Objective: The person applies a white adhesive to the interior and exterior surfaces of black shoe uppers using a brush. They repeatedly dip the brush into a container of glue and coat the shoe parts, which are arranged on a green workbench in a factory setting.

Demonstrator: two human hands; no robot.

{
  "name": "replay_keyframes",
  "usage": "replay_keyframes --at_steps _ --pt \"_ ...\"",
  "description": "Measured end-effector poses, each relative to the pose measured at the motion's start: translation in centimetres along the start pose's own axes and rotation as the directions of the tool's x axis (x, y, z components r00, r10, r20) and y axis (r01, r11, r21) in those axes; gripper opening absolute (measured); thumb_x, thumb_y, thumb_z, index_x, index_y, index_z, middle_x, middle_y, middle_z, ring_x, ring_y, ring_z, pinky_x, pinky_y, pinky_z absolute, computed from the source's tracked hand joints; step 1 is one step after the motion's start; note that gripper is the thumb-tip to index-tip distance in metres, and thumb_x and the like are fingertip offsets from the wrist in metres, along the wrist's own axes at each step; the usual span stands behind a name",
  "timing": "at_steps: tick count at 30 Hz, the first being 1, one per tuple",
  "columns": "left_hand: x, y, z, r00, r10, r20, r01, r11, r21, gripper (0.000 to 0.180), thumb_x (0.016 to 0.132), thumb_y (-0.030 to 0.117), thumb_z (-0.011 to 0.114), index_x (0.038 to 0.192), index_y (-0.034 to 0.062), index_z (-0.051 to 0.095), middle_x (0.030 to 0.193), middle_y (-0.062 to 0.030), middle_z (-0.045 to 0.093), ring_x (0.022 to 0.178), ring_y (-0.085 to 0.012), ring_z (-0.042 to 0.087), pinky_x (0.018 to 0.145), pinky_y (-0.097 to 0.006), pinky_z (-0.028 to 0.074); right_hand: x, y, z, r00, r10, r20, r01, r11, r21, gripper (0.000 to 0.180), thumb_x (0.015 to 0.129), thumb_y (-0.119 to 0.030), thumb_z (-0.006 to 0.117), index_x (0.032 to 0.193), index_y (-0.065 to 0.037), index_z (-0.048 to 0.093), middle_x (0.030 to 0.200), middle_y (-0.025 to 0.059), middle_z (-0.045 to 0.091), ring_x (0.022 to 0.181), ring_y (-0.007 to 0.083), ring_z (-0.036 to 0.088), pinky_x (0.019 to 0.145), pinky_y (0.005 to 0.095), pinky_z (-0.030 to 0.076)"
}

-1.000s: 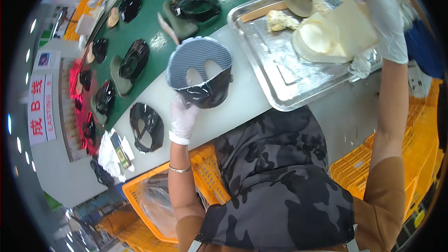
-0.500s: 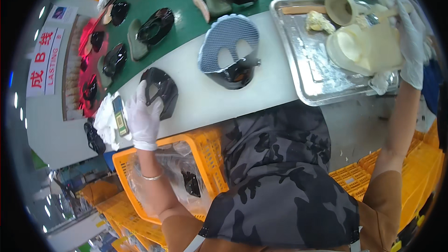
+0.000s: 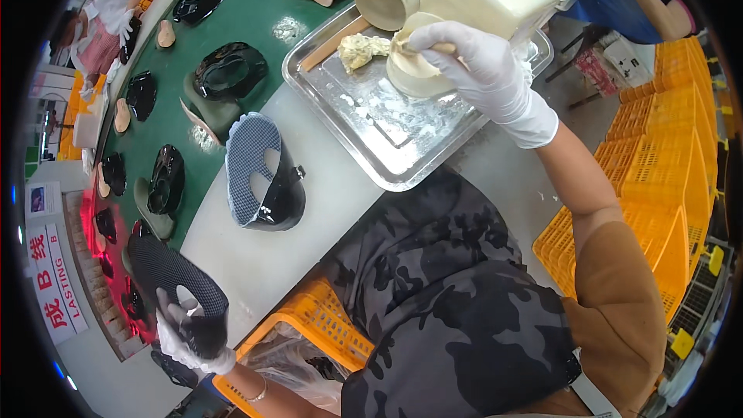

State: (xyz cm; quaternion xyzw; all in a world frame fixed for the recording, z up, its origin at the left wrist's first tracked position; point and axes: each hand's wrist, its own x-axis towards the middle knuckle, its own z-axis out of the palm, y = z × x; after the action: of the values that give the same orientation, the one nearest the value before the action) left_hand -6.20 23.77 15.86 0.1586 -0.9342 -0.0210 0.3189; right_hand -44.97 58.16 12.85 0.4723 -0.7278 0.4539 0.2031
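Head: LH w/ upper nr tbl edge

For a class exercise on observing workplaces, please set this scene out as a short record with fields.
Left hand: gloved, holding a dark upper
Right hand: gloved, gripping a pale handle at a cream tub
White bench: blue-lined upper, standing
Metal tray: tub, beige cup, yellowish lump, flat strip
Green surface: several black uppers, green lasts
Right side: yellow crates
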Motion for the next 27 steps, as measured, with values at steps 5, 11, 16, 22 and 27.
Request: replay_keyframes --at_steps 5,11,16,22,27 --pt "3.3 6.9 0.7 0.837 -0.486 0.252 0.417 0.267 -0.869 0.035 0.101 0.013 0.029 0.132 0.0019 0.041 0.122 -0.0226 0.048 0.062 -0.0178 0.052 0.047 -0.023 0.044 -0.9 0.2 -0.2 0.984 0.176 0.015 -0.175 0.963 0.206 0.010 0.085 -0.004 0.060 0.094 -0.007 0.059 0.083 0.0037 0.062 0.075 0.0123 0.062 0.068 0.0218 0.049" --pt "5.6 15.0 10.0 0.807 0.335 0.486 0.585 -0.347 -0.733 0.045 0.090 0.005 0.041 0.135 0.0014 0.034 0.125 -0.0087 0.055 0.042 -0.0117 0.041 0.040 -0.023 0.032 -0.7 0.1 -1.7 0.951 0.308 0.019 -0.280 0.836 0.471 0.013 0.096 -0.012 0.046 0.105 -0.006 0.054 0.093 0.0011 0.062 0.083 0.0045 0.057 0.069 0.0180 0.048" --pt "6.3 18.2 12.9 0.540 0.362 0.760 0.793 -0.521 -0.315 0.045 0.085 -0.004 0.040 0.129 -0.0055 0.034 0.123 -0.0131 0.054 0.046 -0.0184 0.050 0.039 -0.026 0.040 0.4 -1.1 -2.1 0.812 0.578 -0.081 -0.437 0.694 0.572 0.014 0.091 -0.010 0.055 0.101 0.000 0.052 0.083 0.0041 0.061 0.066 0.0089 0.058 0.052 0.0210 0.048" --pt "6.8 20.2 15.1 0.322 0.495 0.807 0.895 -0.437 -0.089 0.043 0.085 -0.003 0.041 0.128 -0.0037 0.039 0.127 -0.0110 0.052 0.046 -0.0180 0.052 0.038 -0.024 0.040 4.7 -0.1 -1.1 0.935 -0.337 -0.110 0.331 0.721 0.609 0.011 0.089 -0.012 0.055 0.096 -0.005 0.052 0.077 0.0045 0.058 0.064 0.0169 0.058 0.057 0.0271 0.047" --pt "8.3 22.1 15.4 0.173 0.581 0.795 0.975 -0.216 -0.054 0.039 0.086 0.002 0.045 0.124 -0.0057 0.041 0.088 -0.0157 0.062 0.045 -0.0165 0.052 0.039 -0.024 0.040 4.3 -3.0 2.8 0.937 -0.181 -0.300 0.293 0.875 0.385 0.018 0.085 -0.023 0.060 0.099 -0.014 0.055 0.082 -0.0030 0.061 0.064 0.0133 0.056 0.063 0.0211 0.047"
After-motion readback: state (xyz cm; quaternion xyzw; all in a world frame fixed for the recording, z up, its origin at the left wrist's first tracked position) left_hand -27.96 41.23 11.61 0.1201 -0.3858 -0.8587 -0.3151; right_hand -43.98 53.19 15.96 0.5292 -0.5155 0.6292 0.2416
